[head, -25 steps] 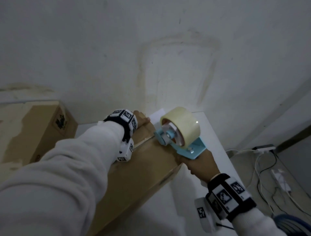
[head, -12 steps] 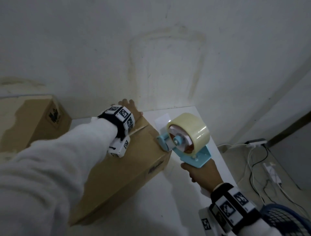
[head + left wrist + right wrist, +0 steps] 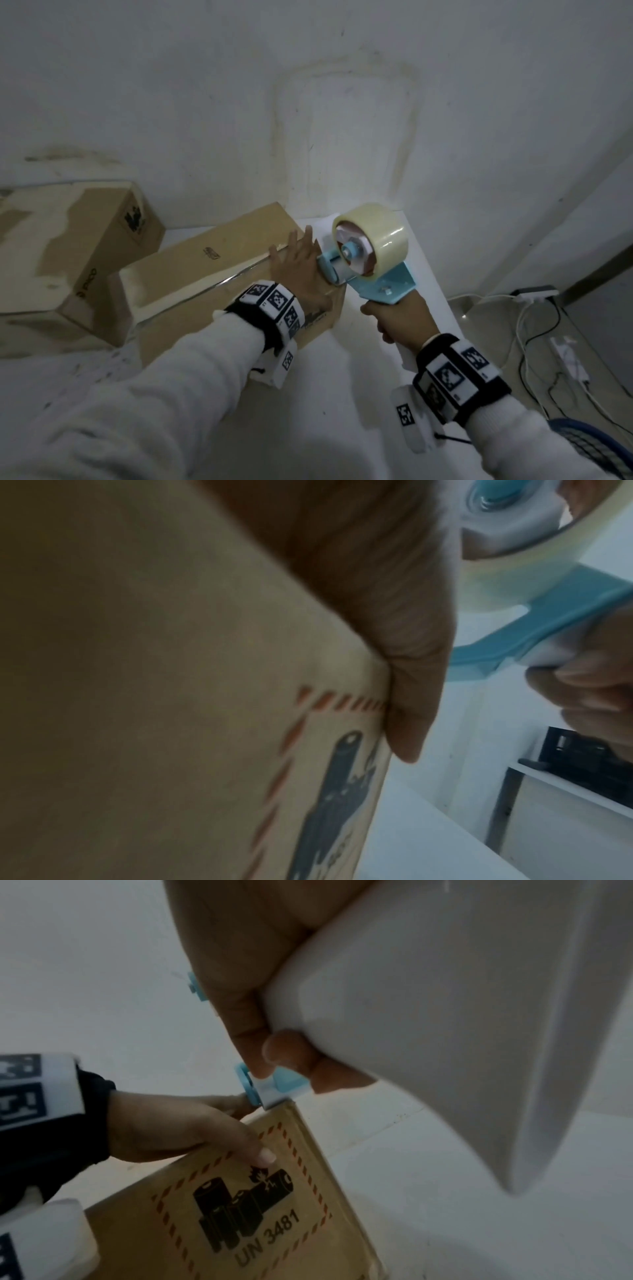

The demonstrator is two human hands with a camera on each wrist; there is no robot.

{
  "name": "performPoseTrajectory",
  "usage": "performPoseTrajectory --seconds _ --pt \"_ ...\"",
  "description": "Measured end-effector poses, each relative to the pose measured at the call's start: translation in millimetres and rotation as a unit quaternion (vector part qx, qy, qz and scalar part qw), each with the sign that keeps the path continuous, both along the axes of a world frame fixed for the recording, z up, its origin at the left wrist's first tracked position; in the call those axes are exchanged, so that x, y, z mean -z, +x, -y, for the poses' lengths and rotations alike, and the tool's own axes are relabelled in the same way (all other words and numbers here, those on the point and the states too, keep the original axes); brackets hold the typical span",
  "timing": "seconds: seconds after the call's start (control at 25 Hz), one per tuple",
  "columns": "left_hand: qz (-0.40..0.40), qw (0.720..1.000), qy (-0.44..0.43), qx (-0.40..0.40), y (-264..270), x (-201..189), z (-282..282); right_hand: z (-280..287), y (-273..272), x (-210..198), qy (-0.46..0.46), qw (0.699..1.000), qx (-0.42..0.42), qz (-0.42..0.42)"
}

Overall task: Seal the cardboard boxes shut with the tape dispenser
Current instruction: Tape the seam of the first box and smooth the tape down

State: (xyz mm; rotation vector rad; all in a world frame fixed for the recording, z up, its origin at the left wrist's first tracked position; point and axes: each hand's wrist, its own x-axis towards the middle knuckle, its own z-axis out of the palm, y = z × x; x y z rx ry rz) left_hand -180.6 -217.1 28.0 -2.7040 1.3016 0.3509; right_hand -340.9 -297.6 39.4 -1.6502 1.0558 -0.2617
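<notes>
At two o'clock of the cardboard box (image 3: 219, 274), the right hand (image 3: 399, 317) is gripping the tape dispenser (image 3: 371, 255) while the flat left hand (image 3: 299, 270) is pressing down its top.

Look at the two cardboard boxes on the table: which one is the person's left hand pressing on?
The long box at the centre: the left hand lies flat on its top, beside the tape dispenser. The other box sits untouched at far left.
</notes>
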Motion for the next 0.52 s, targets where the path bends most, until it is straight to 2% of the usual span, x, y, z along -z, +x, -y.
performPoseTrajectory --seconds 0.12,0.32,0.4,0.52 --pt "0.013 0.999 -0.017 0.047 -1 -3 3 4 5 -8 -0.005 1.000 -0.013 -0.017" --pt "0.016 0.994 -0.096 0.044 1 -1 6 7 9 -19 -0.033 0.998 -0.041 -0.042" --pt "0.013 0.996 -0.078 0.045 3 3 6 5 3 -24 -0.042 0.997 -0.049 -0.044" --pt "0.048 0.996 0.004 0.076 4 6 5 4 -23 -26 -0.030 0.998 -0.041 -0.033"
